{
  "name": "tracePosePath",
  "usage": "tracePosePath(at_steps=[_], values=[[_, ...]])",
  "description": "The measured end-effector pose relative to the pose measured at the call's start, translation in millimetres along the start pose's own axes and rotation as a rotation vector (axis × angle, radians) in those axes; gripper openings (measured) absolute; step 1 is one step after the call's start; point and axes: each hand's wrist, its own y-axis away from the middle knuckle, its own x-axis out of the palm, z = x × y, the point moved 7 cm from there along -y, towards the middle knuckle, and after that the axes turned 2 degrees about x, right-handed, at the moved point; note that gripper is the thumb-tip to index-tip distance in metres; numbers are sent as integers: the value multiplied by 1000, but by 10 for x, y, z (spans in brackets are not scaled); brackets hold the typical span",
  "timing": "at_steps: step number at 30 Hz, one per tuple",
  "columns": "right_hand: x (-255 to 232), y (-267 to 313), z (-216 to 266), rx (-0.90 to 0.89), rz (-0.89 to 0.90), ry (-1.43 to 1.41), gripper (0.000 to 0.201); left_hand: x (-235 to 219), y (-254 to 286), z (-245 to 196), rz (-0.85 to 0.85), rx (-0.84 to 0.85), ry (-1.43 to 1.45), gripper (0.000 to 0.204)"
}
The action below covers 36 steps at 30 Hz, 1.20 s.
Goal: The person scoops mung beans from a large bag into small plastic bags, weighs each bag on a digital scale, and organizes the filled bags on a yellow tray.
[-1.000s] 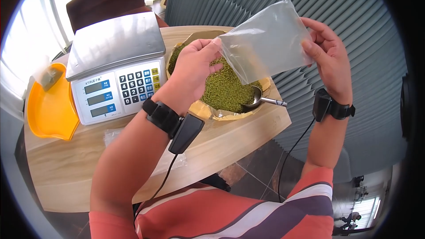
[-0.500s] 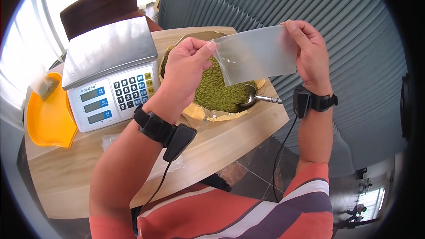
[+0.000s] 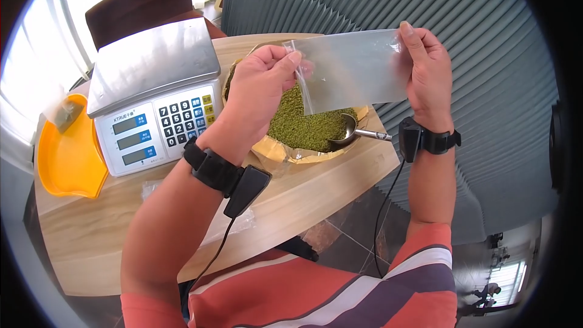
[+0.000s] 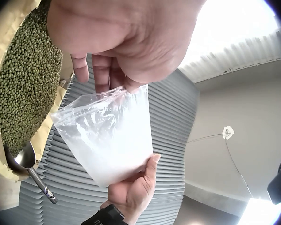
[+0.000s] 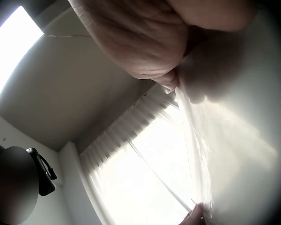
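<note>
A clear zip-lock bag (image 3: 355,73) is stretched sideways between both hands, above a sack (image 3: 276,153) of green mung beans (image 3: 306,127). My left hand (image 3: 258,85) pinches the bag's zip edge near its top corner, thumb against fingers. At the opposite end my right hand (image 3: 430,79) grips the bag, thumb on the near face and fingers behind the film. In the left wrist view the bag (image 4: 114,136) looks flat, with nothing inside. A metal scoop (image 3: 345,133) rests in the beans, its handle jutting out over the sack's rim.
A digital scale (image 3: 155,97) with a steel platform stands left of the sack. Beyond it lies a yellow tray (image 3: 70,158) with a small clear packet (image 3: 65,115). More clear plastic (image 3: 237,222) lies on the wooden table (image 3: 109,243). A pleated grey partition (image 3: 498,115) rises behind.
My right hand has shifted left and turned, its thumb now at the bag's top edge. The bag has gone from slanting up rightward to nearly level. My left hand keeps its pinch.
</note>
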Motion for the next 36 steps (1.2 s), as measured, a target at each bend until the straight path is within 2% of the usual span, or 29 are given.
tracePosePath(at_steps=[2, 5, 7, 11, 14, 17, 19, 22, 24, 26, 28, 30, 31, 33, 34, 36], values=[[20, 17, -42, 5, -4, -23, 24, 20, 48, -102, -18, 11, 16, 17], [7, 2, -82, 4, -32, -71, 24, 2, 113, -172, -51, -66, -76, 17], [-15, -12, -128, 6, -55, -99, 24, -12, 169, -129, 96, -156, -319, 17], [53, -14, -212, 18, -40, -147, 23, -90, 268, -198, 72, -147, -320, 17], [129, 38, -250, 42, -39, -158, 21, -183, 348, -294, -27, -170, -211, 20], [236, 111, -281, 49, -37, -182, 20, -265, 438, -336, -25, -206, -290, 18], [313, 181, -307, 59, -17, -209, 20, -359, 509, -368, 55, -196, -407, 17], [488, 404, -359, 135, 60, -248, 19, -512, 784, -558, 58, -210, -473, 15], [647, 613, -313, 127, 81, -140, 22, -656, 1055, -737, 48, -258, -519, 13], [786, 888, -314, 209, 112, -80, 23, -797, 1362, -876, 20, -340, -603, 12], [1025, 1160, -348, 268, 332, 54, 23, -966, 1687, -978, -48, -411, -642, 11], [1255, 1423, -468, 267, 390, 240, 29, -1205, 2029, -975, -153, -558, -629, 9], [1370, 1516, -502, 277, 388, 229, 29, -1314, 2184, -953, -155, -569, -637, 9], [1653, 1670, -325, -152, 476, 493, 34, -1572, 2483, -825, -246, -590, -531, 9], [1692, 1718, -414, -148, 476, 485, 34, -1618, 2570, -781, -250, -596, -537, 9], [1826, 1896, -426, -464, 490, 486, 37, -1768, 2775, -686, -357, -664, -548, 10]])
